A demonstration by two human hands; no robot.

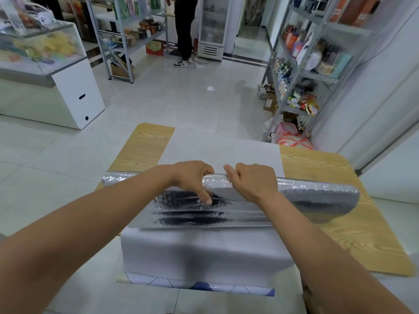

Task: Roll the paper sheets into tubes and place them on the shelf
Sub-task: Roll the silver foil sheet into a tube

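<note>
A shiny silver foil sheet [317, 196] lies across a wooden table [353, 225], partly curled into a flat, wide roll. My left hand [192, 177] and my right hand [254, 180] both grip the curled far edge near its middle, fingers wrapped over the top. Under the foil a white paper sheet [204, 252] covers the table and hangs over the near edge. Its patterned blue-and-white underside [204, 285] shows at the bottom. A metal shelf rack [301, 64] with goods stands on the right.
A glass display counter [45, 71] stands at the left. Another shelf rack [127, 35] is at the back left. A person in dark trousers [184, 30] stands by a glass-door fridge [213, 26]. Tiled floor [181, 98] lies between. Bags sit at the right rack's foot.
</note>
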